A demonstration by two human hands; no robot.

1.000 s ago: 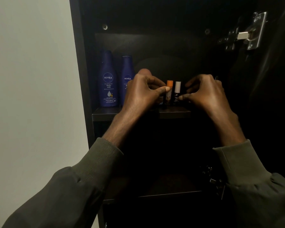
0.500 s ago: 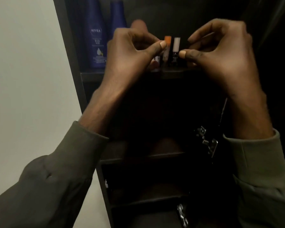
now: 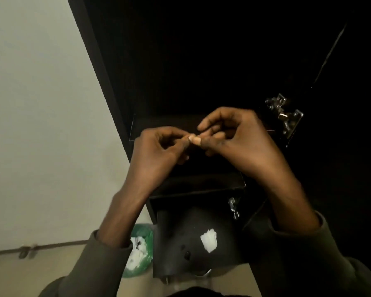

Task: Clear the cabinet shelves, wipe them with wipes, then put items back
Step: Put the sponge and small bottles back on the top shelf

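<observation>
Wipe (image 3: 209, 241): white, crumpled, low centre of the frame on a dark surface at the cabinet's foot; directly below both hands, about equally close to each, no clear long axis.
Bag (image 3: 140, 249): green, white scraps inside, lower left of centre, beside the wipe's surface.
Left hand (image 3: 159, 153): mid-frame, fingers curled, thumb tip meeting the other thumb; anything pinched too small to tell.
Right hand (image 3: 240, 138): just right of it, curled likewise, grip unclear.
Shelf (image 3: 165, 122): dark, behind the hands, contents lost in shadow.
Hinge (image 3: 285, 116): metal, upper right.
Change: view tipped downward; blue bottles and small tubes gone from frame, hands drawn together off the shelf edge.
</observation>
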